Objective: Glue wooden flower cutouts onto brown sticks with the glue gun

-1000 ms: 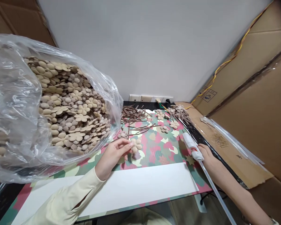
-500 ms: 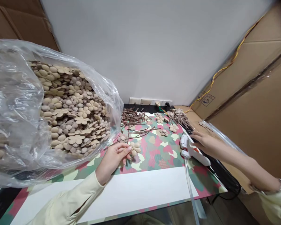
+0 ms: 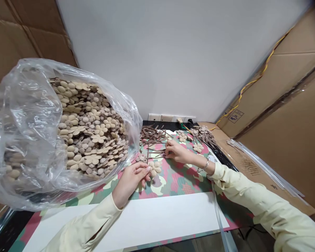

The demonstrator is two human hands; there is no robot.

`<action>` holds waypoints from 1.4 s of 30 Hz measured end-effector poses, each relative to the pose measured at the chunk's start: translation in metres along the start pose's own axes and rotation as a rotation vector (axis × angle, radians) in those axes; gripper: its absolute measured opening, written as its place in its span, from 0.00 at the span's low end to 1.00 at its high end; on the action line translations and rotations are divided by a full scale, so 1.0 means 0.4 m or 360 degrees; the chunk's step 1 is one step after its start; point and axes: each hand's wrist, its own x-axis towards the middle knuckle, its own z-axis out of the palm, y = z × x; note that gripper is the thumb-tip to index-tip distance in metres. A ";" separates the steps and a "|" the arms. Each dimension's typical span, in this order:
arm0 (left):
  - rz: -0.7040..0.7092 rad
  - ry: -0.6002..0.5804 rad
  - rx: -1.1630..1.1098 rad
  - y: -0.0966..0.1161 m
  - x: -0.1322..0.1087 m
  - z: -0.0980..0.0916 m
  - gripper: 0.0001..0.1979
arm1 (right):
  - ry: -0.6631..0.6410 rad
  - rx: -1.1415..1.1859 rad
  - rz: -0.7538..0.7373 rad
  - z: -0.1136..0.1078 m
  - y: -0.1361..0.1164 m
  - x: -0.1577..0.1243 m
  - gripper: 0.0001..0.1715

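Note:
My left hand (image 3: 132, 182) pinches a beige padded fabric flower (image 3: 155, 169) by one petal, holding it just above the camouflage-patterned table cover (image 3: 173, 178). Over loose thin brown strips (image 3: 154, 152), my right hand (image 3: 175, 152) has its fingers closed on the end of a strip. A greyish flower (image 3: 141, 157) lies just beyond my left hand. The white glue gun (image 3: 211, 159) is mostly hidden behind my right forearm, with a clear glue stick (image 3: 217, 206) trailing from it toward the front edge.
A large clear plastic bag (image 3: 28, 115) full of flowers stands on the left. A pile of brown strips (image 3: 153, 133), several flowers and stemmed flowers (image 3: 203, 133) lie at the back. White paper (image 3: 136, 220) covers the front. Cardboard (image 3: 283, 115) and clear sticks (image 3: 267, 166) are on the right.
My right hand has moved left from beside the glue gun to the brown strips and closed on one. My left hand still holds the flower. The view has shifted slightly.

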 end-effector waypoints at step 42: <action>0.0008 -0.0092 -0.0409 0.021 -0.013 0.025 0.10 | -0.0037 0.2028 0.0803 0.084 -0.176 -0.088 0.20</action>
